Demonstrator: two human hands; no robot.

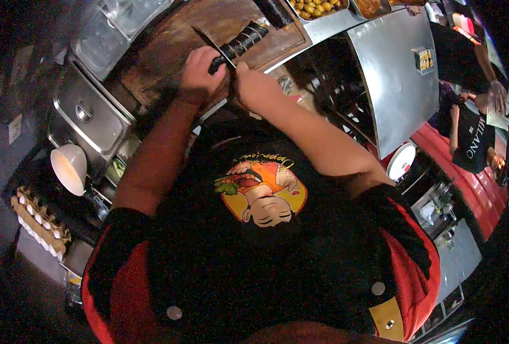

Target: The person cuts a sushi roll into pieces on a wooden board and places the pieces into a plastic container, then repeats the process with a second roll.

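On a brown wooden board [162, 63] lies a dark roll [246, 41], cut crosswise into several pieces at its far right part. My left hand [203, 71] rests on the near left end of the roll, its fingers bent around it. My right hand [254, 86] is closed on the handle of a knife [211, 40], whose blade crosses the roll just beside my left fingers and points to the upper left. Another dark roll [273, 12] lies at the board's back edge.
Left are clear containers [96, 46], a lidded steel pan [88, 112], a lamp [69, 169] and an egg tray [39, 223]. Behind the board stands a tray of olive-like items [317, 7]. Right, a steel counter [395, 74] holds a small box [424, 60]; other people [472, 135] stand beyond.
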